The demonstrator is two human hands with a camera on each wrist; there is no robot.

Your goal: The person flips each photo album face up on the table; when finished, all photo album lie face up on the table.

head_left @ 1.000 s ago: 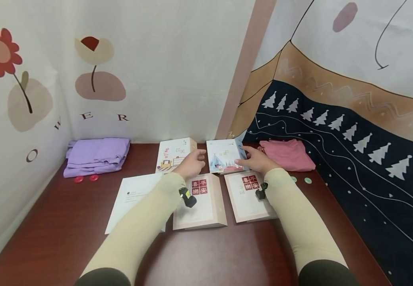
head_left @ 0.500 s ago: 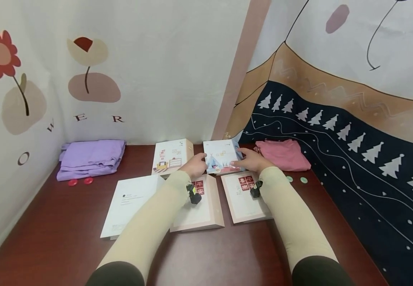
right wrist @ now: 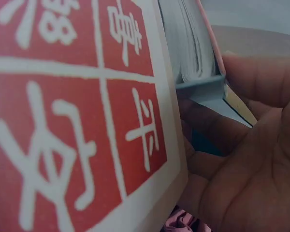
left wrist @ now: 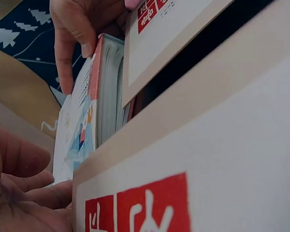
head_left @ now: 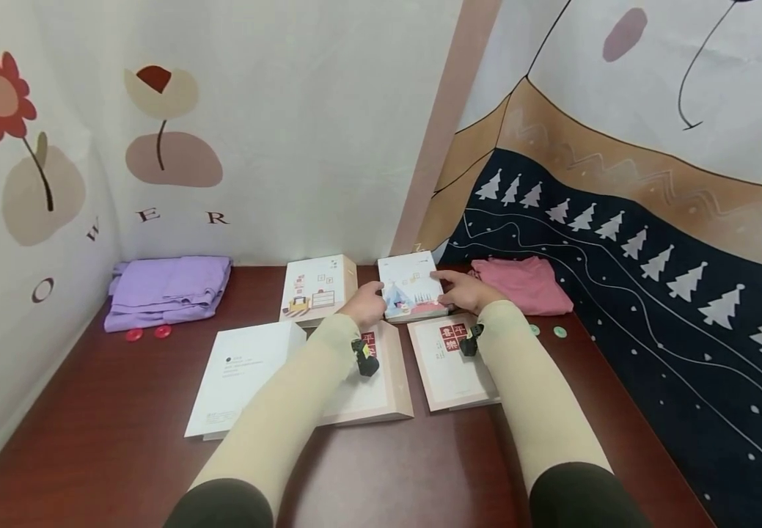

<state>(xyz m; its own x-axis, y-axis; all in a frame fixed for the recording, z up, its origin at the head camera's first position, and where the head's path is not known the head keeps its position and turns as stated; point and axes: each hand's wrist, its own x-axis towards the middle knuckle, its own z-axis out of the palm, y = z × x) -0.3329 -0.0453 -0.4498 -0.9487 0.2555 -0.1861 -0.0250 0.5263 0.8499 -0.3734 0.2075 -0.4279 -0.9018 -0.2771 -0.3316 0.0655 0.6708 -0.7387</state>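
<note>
- The right hand (head_left: 473,292) grips the right side of a thick white paper book with a pastel blue tent drawing (head_left: 410,282), its thumb at the near corner and its index finger farther up the edge.
- The left hand (head_left: 366,306) is at the book's left edge, thumb and fingers apart; whether the fingertips press it cannot be told.
- The tent book is in the back row of a glossy dark red-brown bench (head_left: 407,477), near the wall; whether it lies fully flat is unclear.
- Just left of it is a thick white book with a yellow chair drawing (head_left: 306,297).
- In front, two cream-bordered white books with red square lettering, one (head_left: 387,400) partly beneath the left forearm, the other (head_left: 453,374) partly beneath the right.
- Farther left, a plain white book with small print (head_left: 242,367).
- Far left, a folded lilac cloth (head_left: 169,293) has two round red discs (head_left: 163,331) before it.
- On the right, a folded pink cloth (head_left: 522,286) has two pale green discs (head_left: 559,331) nearby.
</note>
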